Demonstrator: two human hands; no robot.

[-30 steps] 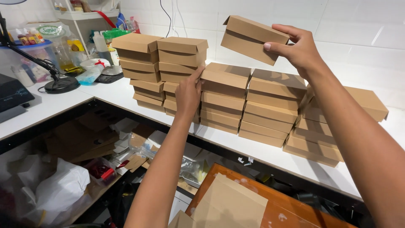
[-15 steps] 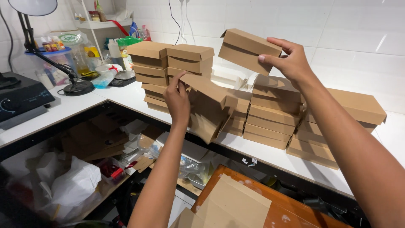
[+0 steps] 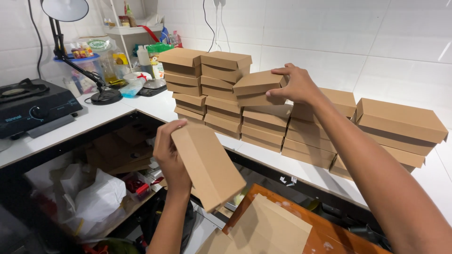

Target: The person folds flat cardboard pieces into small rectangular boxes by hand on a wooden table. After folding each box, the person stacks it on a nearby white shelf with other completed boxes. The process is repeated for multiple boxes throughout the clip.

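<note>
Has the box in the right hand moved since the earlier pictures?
Yes. The box in the right hand came down from above the stacks onto one.

Tilted box (image 3: 209, 164): plain brown cardboard, flat rectangular, closed, held off counter in left hand (image 3: 169, 157), steeply slanted, upper end near fingers, lower corner pointing down toward orange board. Broad face toward camera.

Second box (image 3: 259, 87): same brown cardboard, closed, gripped from above at right end by right hand (image 3: 296, 84), slightly tilted, resting on or just above middle stack of like boxes (image 3: 263, 124) on white counter, between taller left stacks and lower right stacks.
</note>
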